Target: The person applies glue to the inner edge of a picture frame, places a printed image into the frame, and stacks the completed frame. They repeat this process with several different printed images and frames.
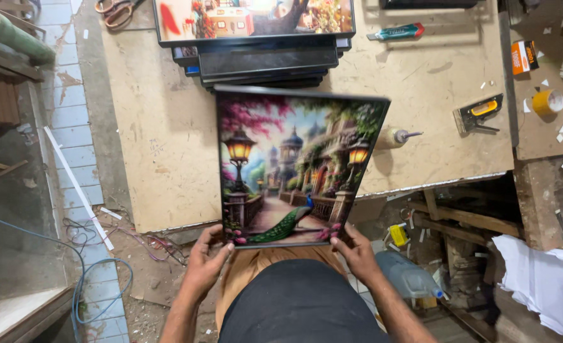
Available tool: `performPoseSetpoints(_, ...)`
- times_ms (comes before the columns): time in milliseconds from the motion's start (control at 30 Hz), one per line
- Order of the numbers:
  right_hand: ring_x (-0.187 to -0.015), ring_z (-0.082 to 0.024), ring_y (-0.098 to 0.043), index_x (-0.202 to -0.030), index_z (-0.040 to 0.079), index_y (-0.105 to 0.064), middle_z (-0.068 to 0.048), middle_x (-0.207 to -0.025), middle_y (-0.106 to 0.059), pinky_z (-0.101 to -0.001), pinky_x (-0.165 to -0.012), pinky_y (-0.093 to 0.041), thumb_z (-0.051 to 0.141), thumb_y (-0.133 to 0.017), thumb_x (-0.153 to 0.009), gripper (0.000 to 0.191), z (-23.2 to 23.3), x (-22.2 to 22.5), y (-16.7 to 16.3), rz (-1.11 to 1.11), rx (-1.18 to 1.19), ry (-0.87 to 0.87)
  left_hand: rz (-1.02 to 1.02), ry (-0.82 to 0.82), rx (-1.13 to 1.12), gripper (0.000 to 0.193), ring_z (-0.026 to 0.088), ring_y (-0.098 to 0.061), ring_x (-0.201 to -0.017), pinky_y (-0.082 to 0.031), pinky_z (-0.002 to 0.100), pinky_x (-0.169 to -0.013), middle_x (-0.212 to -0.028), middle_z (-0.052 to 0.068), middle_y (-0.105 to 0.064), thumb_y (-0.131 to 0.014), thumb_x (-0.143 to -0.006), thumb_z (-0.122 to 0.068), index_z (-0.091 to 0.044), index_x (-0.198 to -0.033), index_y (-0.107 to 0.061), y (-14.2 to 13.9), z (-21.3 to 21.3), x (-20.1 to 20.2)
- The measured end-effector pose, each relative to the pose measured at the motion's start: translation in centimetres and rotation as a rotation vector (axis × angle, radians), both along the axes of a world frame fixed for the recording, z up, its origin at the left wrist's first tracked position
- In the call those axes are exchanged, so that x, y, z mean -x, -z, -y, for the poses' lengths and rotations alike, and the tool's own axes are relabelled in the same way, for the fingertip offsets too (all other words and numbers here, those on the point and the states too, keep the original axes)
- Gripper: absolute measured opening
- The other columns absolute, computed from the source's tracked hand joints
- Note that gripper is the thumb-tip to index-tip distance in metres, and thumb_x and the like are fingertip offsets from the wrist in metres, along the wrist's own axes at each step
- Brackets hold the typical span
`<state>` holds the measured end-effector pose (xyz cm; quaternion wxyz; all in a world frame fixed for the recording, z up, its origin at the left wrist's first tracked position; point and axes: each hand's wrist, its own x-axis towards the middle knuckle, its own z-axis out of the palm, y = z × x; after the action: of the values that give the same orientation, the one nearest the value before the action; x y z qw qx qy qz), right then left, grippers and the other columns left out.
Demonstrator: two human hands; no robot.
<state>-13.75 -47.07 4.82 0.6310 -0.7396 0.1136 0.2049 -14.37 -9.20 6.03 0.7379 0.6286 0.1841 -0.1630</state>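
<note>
I hold a framed picture (294, 162) in both hands, its black frame tilted up over the near edge of the wooden worktable (160, 146). It shows lanterns, a garden path, towers and a peacock. My left hand (206, 257) grips its lower left corner. At the lower right corner, my right hand (356, 251) has its thumb on the front. Behind the picture, at the table's far side, lies a stack of black frames (265, 60) with another colourful picture (253, 16) on top.
On the table are a staple gun (479, 113), a glue bottle (395, 136), a green tube (395, 32), scissors (117, 9), a yellow tape roll (547, 101). Cables (97, 273) and a white strip (78, 187) lie on the floor at left. White sheets (538, 279) at right.
</note>
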Motion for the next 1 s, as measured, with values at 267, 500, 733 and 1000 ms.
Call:
performPoseSetpoints(267, -0.096, -0.010, -0.065, -0.139, 0.002, -0.062, -0.005, -0.117, -0.063, -0.0266, -0.077, -0.060, 0.015, -0.063, -0.103, 0.038, -4.5, -24.4, -12.9, 0.493, 0.006, -0.001, 0.420, -0.219, 0.013, 0.045, 0.013, -0.066, -0.113, -0.054, 0.026, -0.101, -0.125, 0.006, -0.067, -0.059, -0.094, 0.009, 0.002, -0.138, -0.054, -10.6, -1.8, -21.0)
performPoseSetpoints(500, -0.081, -0.008, -0.065, -0.133, 0.000, -0.067, -0.001, -0.101, -0.072, -0.0241, -0.072, -0.056, 0.012, -0.063, -0.104, 0.032, -7.0, -36.4, -11.3, 0.366, -0.277, 0.039, 0.279, -0.262, -0.057, 0.041, 0.004, -0.059, -0.084, -0.046, 0.022, -0.071, -0.108, -0.001, -0.071, -0.063, -0.090, 0.002, -0.003, -0.131, -0.064, -10.7, -3.6, -33.4)
performPoseSetpoints(733, -0.080, -0.007, -0.066, -0.132, 0.002, -0.067, -0.001, -0.102, -0.073, -0.0233, -0.068, -0.057, 0.015, -0.063, -0.102, 0.033, -7.7, -38.0, -11.5, 0.310, -0.234, 0.096, 0.319, -0.269, -0.103, 0.043, 0.005, -0.062, -0.090, -0.052, 0.022, -0.079, -0.111, 0.000, -0.070, -0.067, -0.093, -0.001, -0.002, -0.136, -0.065, -8.9, -3.0, -35.5)
performPoseSetpoints(1000, -0.079, -0.017, -0.071, -0.106, 0.008, -0.079, -0.009, -0.105, -0.068, -0.0305, -0.064, -0.059, 0.034, -0.077, -0.094, 0.029, -6.6, -37.5, -17.5, 0.559, 0.705, 0.107, 0.299, -0.329, -0.462, 0.050, 0.010, -0.065, -0.096, -0.055, 0.024, -0.081, -0.114, 0.006, -0.064, -0.079, -0.091, -0.014, -0.004, -0.135, -0.059, -9.8, -3.2, -32.8)
